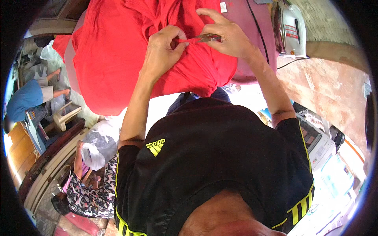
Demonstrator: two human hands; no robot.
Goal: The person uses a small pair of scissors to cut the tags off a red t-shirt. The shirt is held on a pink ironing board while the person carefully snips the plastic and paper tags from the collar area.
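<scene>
A large red cloth (114,59) lies bunched over the padded table and hangs down its near edge. My left hand (163,49) is closed, thumb and forefinger pinching a thin bit of the red cloth. Facing it, my right hand (230,37) grips small metal thread snips (204,38), with one finger stretched out away from them. The snips' tips point left and meet the pinched red strip; whether the blades touch it, I cannot tell. Folds of red cloth lie beneath both hands.
A mauve cover (250,67) shows on the table's right side, with a black cord (258,25) across it. Beyond stands a white iron (291,31). To the left are a person in blue (25,100) and, lower, one in a patterned top (92,196) beside a plastic bag (100,143).
</scene>
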